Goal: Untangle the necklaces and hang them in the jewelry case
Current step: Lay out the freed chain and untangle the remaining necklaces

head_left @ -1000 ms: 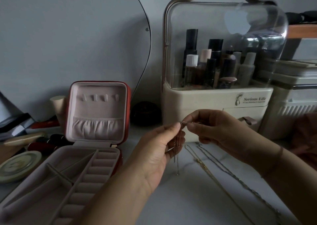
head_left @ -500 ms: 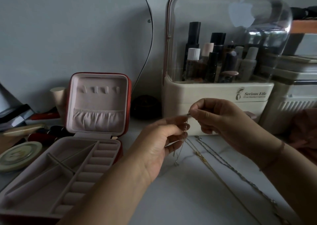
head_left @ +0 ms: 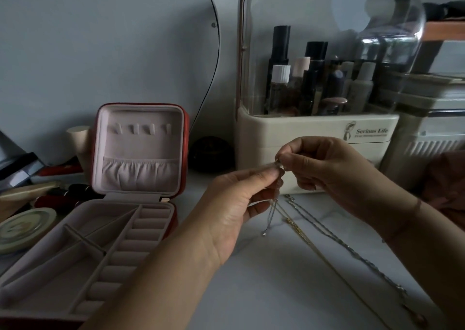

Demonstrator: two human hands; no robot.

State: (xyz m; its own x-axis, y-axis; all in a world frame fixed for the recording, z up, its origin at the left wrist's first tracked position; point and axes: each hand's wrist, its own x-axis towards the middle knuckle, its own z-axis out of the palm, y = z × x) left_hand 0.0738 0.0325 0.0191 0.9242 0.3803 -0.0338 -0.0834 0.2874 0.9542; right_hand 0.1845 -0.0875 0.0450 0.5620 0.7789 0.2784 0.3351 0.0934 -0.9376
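A thin silver necklace (head_left: 272, 214) hangs above the white tabletop, pinched at its top between my left hand (head_left: 236, 206) and my right hand (head_left: 324, 171). Its doubled chain dangles down to a small pendant. A gold necklace (head_left: 297, 229) and a second silver chain necklace (head_left: 352, 250) lie stretched out on the table below my right hand. The red jewelry case (head_left: 185, 138) stands open at the left, its pink lid upright with a row of small hooks and a gathered pocket. No necklace hangs on the hooks.
A cream cosmetics organizer (head_left: 312, 138) with a clear dome and several bottles stands behind my hands. A white ribbed box (head_left: 427, 143) sits at the right. Round tins, lipsticks and a small cup (head_left: 78, 138) crowd the left edge. A mirror leans on the wall.
The view tilted downward slightly, so everything sits higher in view. Both hands stay at the top of the silver necklace, fingers shifting a little on it; the chain still dangles.
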